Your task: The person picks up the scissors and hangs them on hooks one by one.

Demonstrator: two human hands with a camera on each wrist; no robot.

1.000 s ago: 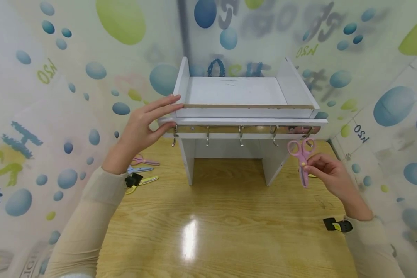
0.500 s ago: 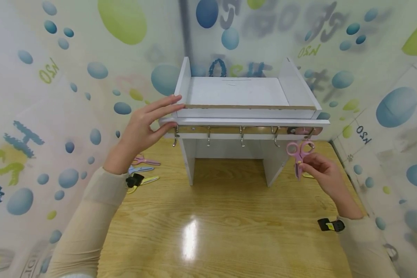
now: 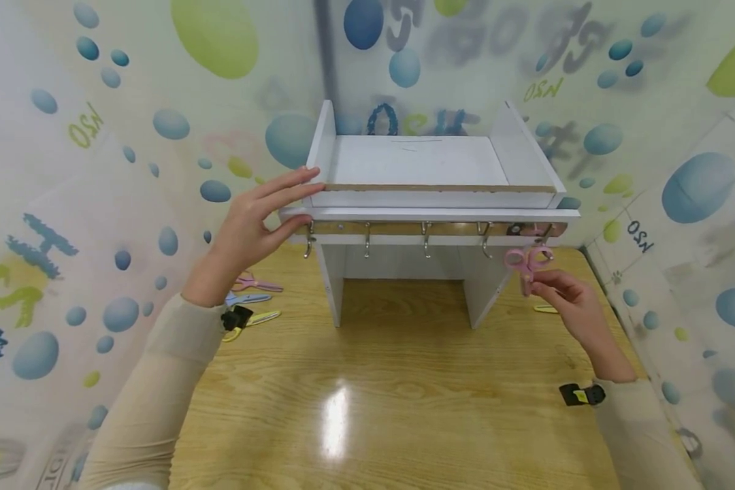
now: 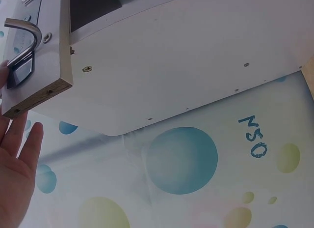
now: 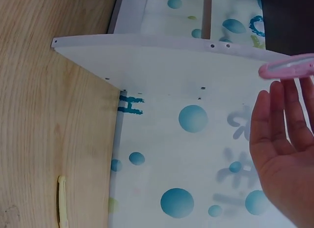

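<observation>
My right hand point(image 3: 571, 303) pinches pink scissors point(image 3: 526, 278) by the blade end, handle loops upward. The loops are at the rightmost hook on the front rail point(image 3: 404, 230) of a white shelf unit point(image 3: 416, 160); whether they hang on it cannot be told. In the right wrist view the pink scissors point(image 5: 287, 67) lie above the fingertips. My left hand point(image 3: 248, 221) rests on the unit's left front corner, fingers extended over its edge and thumb on the rail. Beside a metal hook point(image 4: 24, 46), the left wrist view shows the fingers point(image 4: 33, 145) behind the rail's end.
On the wooden table point(image 3: 404, 395), pink scissors point(image 3: 260, 284), blue scissors point(image 3: 250, 298) and yellow scissors point(image 3: 254, 321) lie left of the unit. A yellow piece point(image 3: 546, 309) lies near the right hand. Patterned walls point(image 3: 159, 88) enclose the table.
My right hand has moved slightly left and raised the scissors, tilting their blades away, so the loops come up to the rightmost hook. The left hand has stayed in place.
</observation>
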